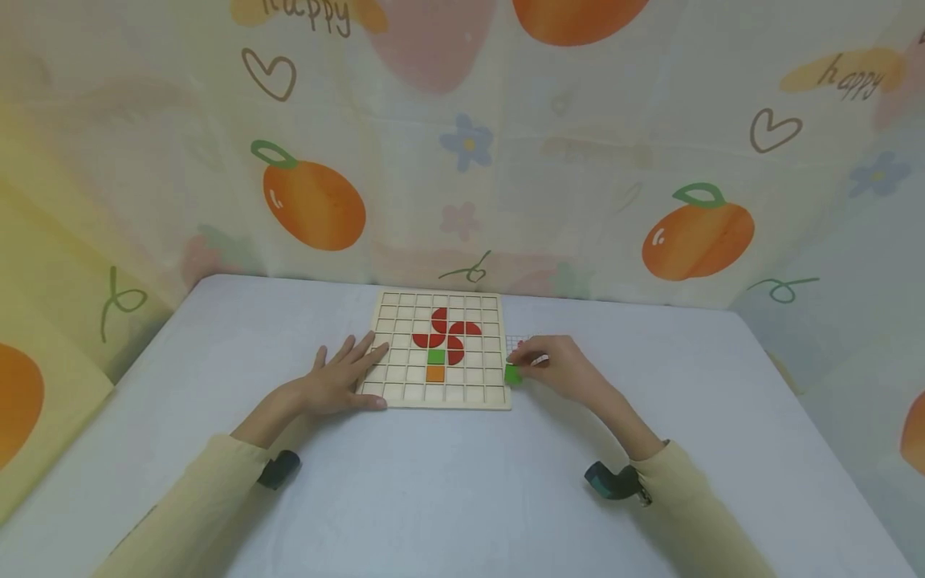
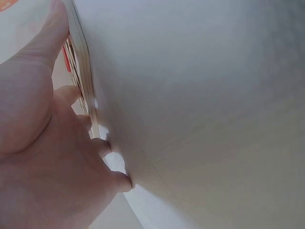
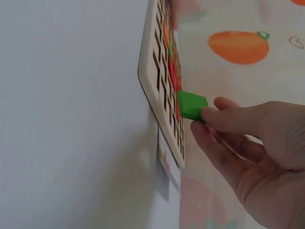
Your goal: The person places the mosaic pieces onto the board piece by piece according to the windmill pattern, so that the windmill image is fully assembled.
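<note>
A pale wooden grid board lies on the white table, with several red rounded pieces set in a pinwheel at its middle. Below them sit a green square tile and an orange square tile. My left hand rests spread on the board's left edge, its thumb at the near left corner. Beside the right edge, my right hand pinches another green square tile between thumb and fingers, held above the surface. The left wrist view shows the left fingers along the board's side.
A small printed grid card lies against the board's right side, partly hidden by the right hand. Behind the table hangs a patterned cloth with oranges and flowers. Dark straps show at both sleeves.
</note>
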The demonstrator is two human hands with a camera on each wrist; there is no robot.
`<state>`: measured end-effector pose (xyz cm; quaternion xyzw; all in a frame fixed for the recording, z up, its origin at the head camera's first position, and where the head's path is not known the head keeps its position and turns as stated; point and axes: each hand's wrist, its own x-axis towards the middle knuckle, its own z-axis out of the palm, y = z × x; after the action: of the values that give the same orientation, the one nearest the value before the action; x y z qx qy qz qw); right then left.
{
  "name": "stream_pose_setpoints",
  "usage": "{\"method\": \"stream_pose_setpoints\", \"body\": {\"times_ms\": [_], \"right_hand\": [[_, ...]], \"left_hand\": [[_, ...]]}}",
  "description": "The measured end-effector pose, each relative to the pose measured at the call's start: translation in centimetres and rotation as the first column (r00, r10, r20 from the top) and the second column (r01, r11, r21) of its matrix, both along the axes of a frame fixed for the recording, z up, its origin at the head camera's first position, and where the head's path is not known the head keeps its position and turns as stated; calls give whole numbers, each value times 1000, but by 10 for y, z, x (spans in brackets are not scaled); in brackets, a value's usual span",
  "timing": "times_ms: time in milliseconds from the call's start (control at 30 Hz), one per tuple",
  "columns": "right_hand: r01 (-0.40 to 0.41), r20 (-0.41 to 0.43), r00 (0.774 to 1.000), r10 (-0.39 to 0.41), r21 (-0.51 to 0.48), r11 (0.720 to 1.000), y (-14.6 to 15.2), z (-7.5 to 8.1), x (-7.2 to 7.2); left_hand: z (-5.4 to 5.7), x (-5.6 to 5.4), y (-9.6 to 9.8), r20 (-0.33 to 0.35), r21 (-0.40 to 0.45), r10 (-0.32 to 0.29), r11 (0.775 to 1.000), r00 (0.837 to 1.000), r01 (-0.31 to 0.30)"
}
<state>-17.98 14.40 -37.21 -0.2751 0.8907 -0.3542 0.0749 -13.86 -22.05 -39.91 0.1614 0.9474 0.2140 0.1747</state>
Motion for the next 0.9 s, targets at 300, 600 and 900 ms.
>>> {"method": "stream_pose_setpoints", "body": {"times_ms": [300, 600, 900], "right_hand": [[-77, 35, 996, 79, -42, 996, -24, -6, 3], [-119, 24, 992, 121, -50, 992, -50, -9, 9], [-135, 28, 990, 137, -58, 989, -73, -15, 13]], "left_hand": [[-2, -1, 0, 4, -14, 3, 1000, 1000, -3], [2, 1, 1, -13, -9, 4, 1000, 1000, -5], [1, 1, 1, -12, -2, 2, 1000, 1000, -2]]}}
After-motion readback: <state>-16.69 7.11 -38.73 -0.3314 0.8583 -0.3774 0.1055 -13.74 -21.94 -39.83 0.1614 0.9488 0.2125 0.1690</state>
